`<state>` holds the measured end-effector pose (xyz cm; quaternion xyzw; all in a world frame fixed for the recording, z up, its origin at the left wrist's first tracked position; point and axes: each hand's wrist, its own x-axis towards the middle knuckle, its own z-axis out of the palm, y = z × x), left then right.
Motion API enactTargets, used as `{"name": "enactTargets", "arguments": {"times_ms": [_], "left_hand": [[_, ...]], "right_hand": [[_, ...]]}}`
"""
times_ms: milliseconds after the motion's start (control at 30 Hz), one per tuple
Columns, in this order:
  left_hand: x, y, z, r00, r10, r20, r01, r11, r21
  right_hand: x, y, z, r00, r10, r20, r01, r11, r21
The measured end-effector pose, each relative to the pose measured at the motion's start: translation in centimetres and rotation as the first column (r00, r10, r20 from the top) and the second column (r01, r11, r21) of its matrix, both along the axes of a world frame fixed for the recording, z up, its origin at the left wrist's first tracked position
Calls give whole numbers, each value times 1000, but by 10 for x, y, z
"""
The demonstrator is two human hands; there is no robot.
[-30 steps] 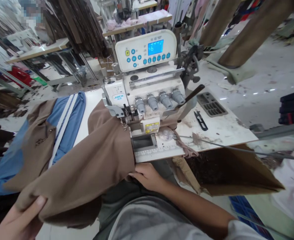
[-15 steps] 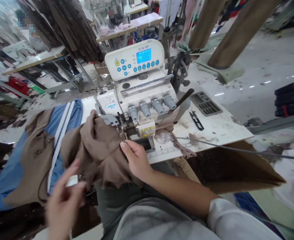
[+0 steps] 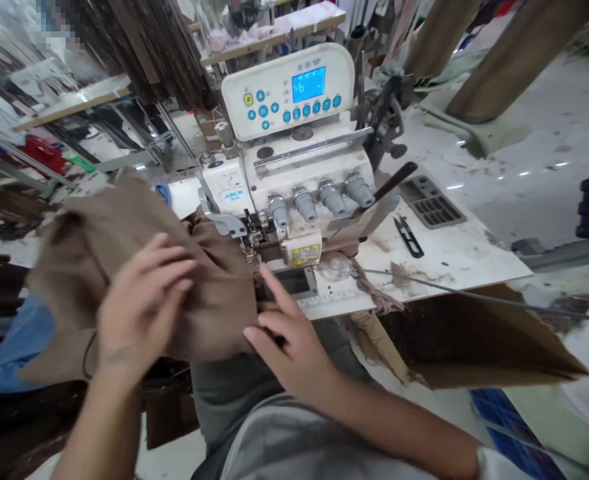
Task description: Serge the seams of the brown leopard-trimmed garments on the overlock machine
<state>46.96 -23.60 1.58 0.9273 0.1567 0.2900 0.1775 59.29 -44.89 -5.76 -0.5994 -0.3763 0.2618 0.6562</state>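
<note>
Brown fabric [image 3: 224, 300] lies at the needle area of a white overlock sewing machine [image 3: 307, 167], its right edge near the presser foot [image 3: 251, 250]. My left hand [image 3: 141, 303] is over the fabric, slightly blurred, fingers stretched and a little apart; whether it presses on the cloth I cannot tell. My right hand [image 3: 297, 340] is at the fabric's right edge, index finger pointing toward the presser foot, thumb at the cloth edge, other fingers bent. Neither hand visibly grips anything. Blue cloth [image 3: 19, 347] shows beneath the brown fabric at the left.
Black thread snips [image 3: 408, 237] and a grey compartment tray [image 3: 433, 202] are on the machine table [image 3: 494, 260], right of the machine. A dark cable [image 3: 454, 291] crosses above an open cardboard box [image 3: 494, 370]. Brown rolls [image 3: 511, 60] stand behind.
My left hand has come up and right, over the brown fabric. The fabric is spread out leftward, covering the striped blue cloth. My right hand's pinch at its edge has loosened, index finger extended.
</note>
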Motion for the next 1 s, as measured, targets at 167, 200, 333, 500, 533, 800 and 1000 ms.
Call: {"name": "enactTargets", "arguments": {"times_ms": [167,200,333,500,533,800,1000], "left_hand": [[48,-17,-26,979,-197,-54,204,955,214],[52,-19,-29,979,-196,-47,202,955,218],[56,-21,-33,981,-191,-38,194,942,274],[51,-22,-38,956,-294,-17,283,904,320],[50,-23,-38,945,-326,-28,315,884,347],[32,-32,-39,967,-165,-195,228,904,361],[-58,-57,-131,692,607,390,-481,791,-378]], "right_hand": [[-6,6,-33,996,-11,-93,8,999,-31],[0,9,-37,995,40,-86,-45,998,-47],[29,19,-45,982,189,-11,-189,979,-78],[37,22,-57,980,174,95,-174,985,-6],[36,22,-59,979,167,117,-169,986,9],[29,16,-68,948,91,304,-125,988,93],[23,14,-73,881,84,466,-130,989,66]]}}
